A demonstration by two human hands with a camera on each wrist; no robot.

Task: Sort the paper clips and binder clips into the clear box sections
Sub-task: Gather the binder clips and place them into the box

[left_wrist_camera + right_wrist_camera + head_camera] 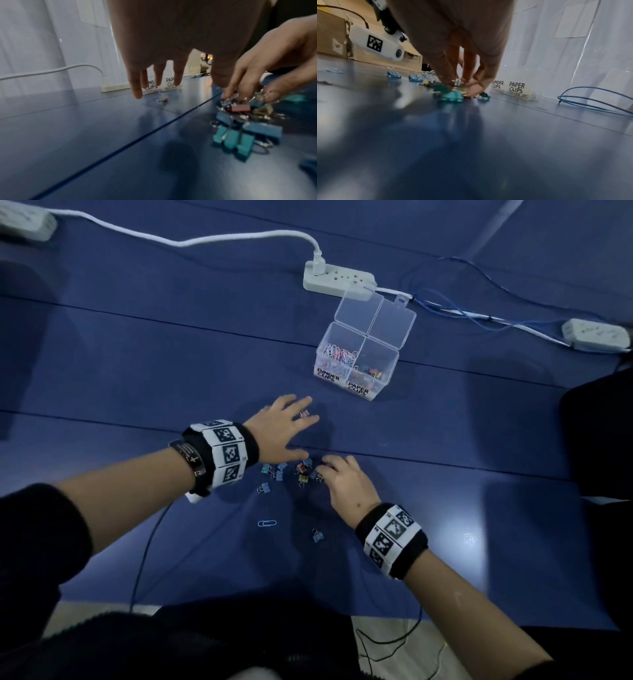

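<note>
The clear box (390,373) stands lid-open ahead of my hands, labelled BINDER CLIPS and PAPER CLIPS (516,87). Paper clips fill its left section and binder clips its right. My left hand (299,419) hovers spread, fingers straight, over one small binder clip (304,413) (163,100). My right hand (323,470) (467,86) has its fingers curled down into a pile of coloured binder clips (291,472) (240,128) and pinches one by its wire handles. Nearer me lie a blue paper clip (267,523) and a blue binder clip (318,535).
A white power strip (337,280) with a plugged cable lies just behind the box, and another strip (596,335) sits far right. Blue cable (590,102) loops to the right of the box. A thin black wire (144,542) crosses the table's near edge.
</note>
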